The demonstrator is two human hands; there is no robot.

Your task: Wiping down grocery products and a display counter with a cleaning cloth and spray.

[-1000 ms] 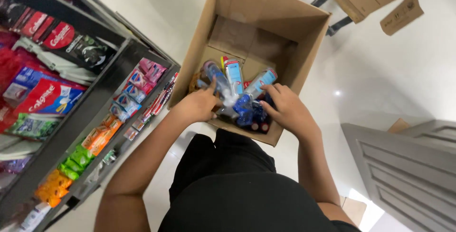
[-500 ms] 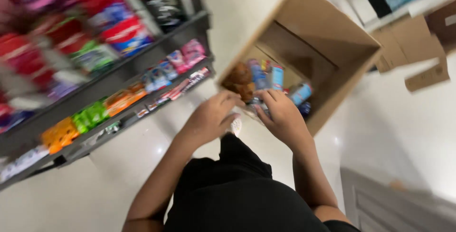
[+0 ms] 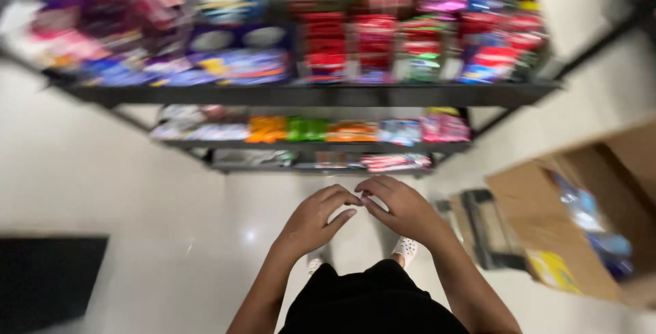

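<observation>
Hands meet fingertip to fingertip before the body: left hand [image 3: 316,223] and right hand [image 3: 403,209], fingers curled; whether either grip holds something small I cannot tell. Shelf [image 3: 307,93] lies ahead; cardboard box [image 3: 547,218] lies right, nearer the right hand.

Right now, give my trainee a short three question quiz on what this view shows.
1. True or false: the left hand and right hand are inside the cardboard box.
2. Multiple choice: where is the box relative to the hands? A) to their left B) to their right C) directly under them
3. Fill in: the hands are held together in front of a dark ____ stocked with colourful packets.

Key:
1. False. Both hands are out in the open, fingertips close together, above the pale floor; whether they hold anything small is too blurred to tell.
2. B
3. shelf
</observation>
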